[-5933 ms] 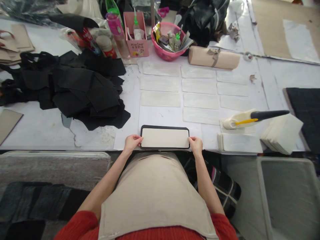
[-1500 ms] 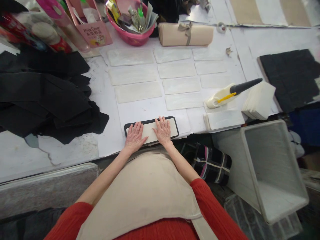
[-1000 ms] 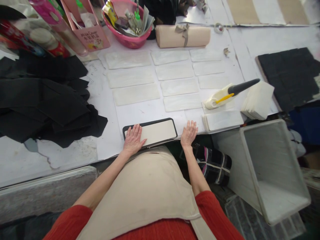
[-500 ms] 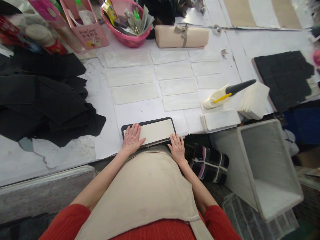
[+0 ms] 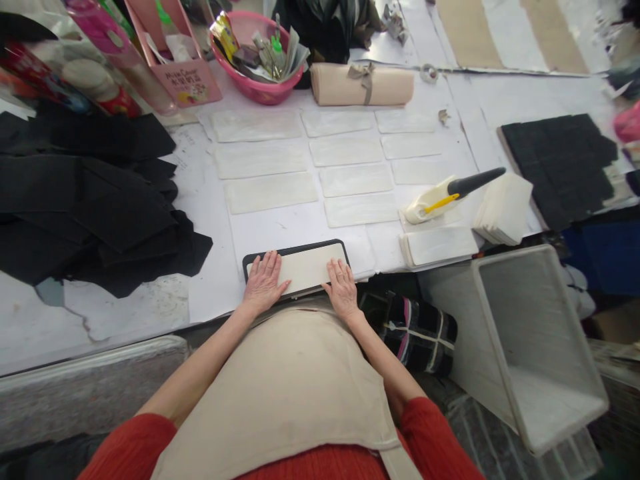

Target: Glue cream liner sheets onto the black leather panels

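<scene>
Fingers of both hands lay flat and spread, gripping nothing: left hand (image 5: 263, 283) on the left end of the black-edged cream panel (image 5: 306, 267), right hand (image 5: 342, 290) on its right end. Panel sat at the table's (image 5: 215, 280) near edge. Glue brush (image 5: 450, 195) and black fabric pile (image 5: 95, 200) lay well apart.

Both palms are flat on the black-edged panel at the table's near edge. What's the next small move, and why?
Probably slide the right hand outward along the cream insert toward the right end of the black-edged panel, pressing it flat. The left hand already pins the left end, and the right palm sits just short of the right corner, so that end looks least pressed. Whether it is fully bonded cannot be told.
</scene>
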Tool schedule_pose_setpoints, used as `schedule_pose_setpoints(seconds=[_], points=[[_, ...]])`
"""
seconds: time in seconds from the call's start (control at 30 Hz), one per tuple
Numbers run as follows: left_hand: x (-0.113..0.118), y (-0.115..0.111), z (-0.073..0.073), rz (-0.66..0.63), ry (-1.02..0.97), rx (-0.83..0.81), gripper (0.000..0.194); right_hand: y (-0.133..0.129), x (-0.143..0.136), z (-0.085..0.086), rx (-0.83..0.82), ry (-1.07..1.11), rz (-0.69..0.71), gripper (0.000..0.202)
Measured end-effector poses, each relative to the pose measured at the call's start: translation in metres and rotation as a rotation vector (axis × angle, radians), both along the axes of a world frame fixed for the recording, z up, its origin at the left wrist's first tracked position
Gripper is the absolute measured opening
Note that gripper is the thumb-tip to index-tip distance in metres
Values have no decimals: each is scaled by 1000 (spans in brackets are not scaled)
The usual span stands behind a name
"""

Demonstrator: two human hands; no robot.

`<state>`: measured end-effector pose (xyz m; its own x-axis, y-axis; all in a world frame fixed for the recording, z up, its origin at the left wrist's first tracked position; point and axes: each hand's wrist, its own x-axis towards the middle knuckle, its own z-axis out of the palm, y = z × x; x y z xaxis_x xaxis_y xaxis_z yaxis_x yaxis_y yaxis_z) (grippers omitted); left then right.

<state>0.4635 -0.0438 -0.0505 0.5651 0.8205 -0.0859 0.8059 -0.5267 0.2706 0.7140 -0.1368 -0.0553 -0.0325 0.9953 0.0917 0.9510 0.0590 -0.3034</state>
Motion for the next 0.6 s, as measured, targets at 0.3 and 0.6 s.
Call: schedule_pose_setpoints(seconds=[0.3, 0.6], points=[[1, 1, 5, 7, -14, -49, 76, 30, 12, -8, -144, 86, -13, 71], [2, 1, 4, 7, -5, -33, 76, 34, 23, -9, -209, 188, -29, 62]])
